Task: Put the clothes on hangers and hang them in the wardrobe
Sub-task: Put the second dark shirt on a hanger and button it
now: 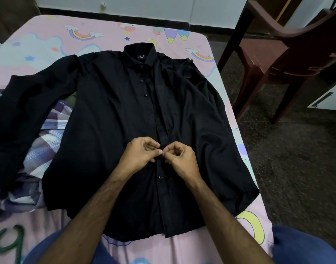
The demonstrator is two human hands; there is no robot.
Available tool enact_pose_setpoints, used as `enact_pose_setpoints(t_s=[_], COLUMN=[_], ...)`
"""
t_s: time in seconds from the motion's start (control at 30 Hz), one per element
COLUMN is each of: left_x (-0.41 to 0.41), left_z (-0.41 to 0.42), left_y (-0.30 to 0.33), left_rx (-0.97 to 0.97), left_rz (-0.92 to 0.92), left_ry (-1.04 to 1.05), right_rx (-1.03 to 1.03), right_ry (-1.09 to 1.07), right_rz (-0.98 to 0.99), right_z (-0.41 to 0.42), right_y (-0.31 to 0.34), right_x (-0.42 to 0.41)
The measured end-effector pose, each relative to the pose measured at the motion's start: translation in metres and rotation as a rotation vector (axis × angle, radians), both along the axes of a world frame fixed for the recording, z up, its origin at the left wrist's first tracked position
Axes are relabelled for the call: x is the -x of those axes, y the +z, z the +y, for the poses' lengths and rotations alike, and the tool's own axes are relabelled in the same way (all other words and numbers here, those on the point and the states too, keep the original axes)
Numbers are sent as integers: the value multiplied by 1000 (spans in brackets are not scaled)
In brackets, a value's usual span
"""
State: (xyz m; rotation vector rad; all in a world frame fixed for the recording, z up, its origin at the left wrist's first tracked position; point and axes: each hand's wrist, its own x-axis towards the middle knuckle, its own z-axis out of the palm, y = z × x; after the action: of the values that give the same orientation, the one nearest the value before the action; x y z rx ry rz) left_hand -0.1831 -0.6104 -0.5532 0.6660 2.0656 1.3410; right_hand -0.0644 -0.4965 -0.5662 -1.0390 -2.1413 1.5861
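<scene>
Right now both forearms are reaching up from the bottom of the frame and meeting at the centre. The left hand (142, 151) is curling its fingers and pinching the shirt's front strip between thumb and forefinger; the right hand (179, 156) is doing the same from the other side, fingertips almost touching the left's, at a spot where a button would sit, though the button itself is hidden.

The shirt (110, 121), black and long-sleeved, is lying face up across the middle of the bed (49, 40), collar toward the top of the frame, sleeves spreading left and right. A small label (140, 57) is showing inside the collar; its white writing is too small to read.

At the left, a checked garment (49, 134) is lying partly under the shirt's sleeve. At the lower left corner a green hanger (10, 242) is resting on the pink sheet. At the upper right a brown chair (288, 54) is standing on the dark floor, just beside the bed.
</scene>
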Motion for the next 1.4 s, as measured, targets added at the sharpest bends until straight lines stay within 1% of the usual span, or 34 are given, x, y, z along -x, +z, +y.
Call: enact_pose_setpoints(t_s=[0.17, 0.23, 0.37, 0.63, 0.77, 0.83, 0.9, 1.03, 1.17, 1.2, 1.3, 1.4], left_x=[1, 3, 3, 0, -1, -1, 2, 9, 10, 9, 5, 7], left_z=[2, 2, 0, 4, 6, 6, 5, 5, 5, 5, 3, -1], left_y=[-2, -2, 0, -1, -6, -8, -11, -14, -15, -14, -11, -13], left_rx=[30, 50, 28, -14, -5, 0, 5, -36, -77, -81, -49, -22], left_rz=[13, 7, -14, 100, 229, 252, 199, 25, -21, -3, 133, 270], left_ry=[21, 10, 10, 105, 92, 78, 72, 21, -22, -25, -47, -5], right_rx=[-29, -50, -67, -74, -24, -19, -19, -41, -61, -59, -47, -36], right_ry=[41, 34, 5, 2, 15, 21, 21, 12, 19, 21, 23, 36], right_rz=[-5, -13, -24, -15, 11, 6, -7, -16, -28, -29, -27, -22], right_z=[0, -1, -2, -4, -5, -4, -4, -3, -4, -4, -4, -4], right_y=[3, 3, 5, 5, 6, 7, 7, 5, 6, 6, 6, 9], right_x=[0, 0, 2, -1, -2, -2, -2, -1, -1, -2, -3, -3])
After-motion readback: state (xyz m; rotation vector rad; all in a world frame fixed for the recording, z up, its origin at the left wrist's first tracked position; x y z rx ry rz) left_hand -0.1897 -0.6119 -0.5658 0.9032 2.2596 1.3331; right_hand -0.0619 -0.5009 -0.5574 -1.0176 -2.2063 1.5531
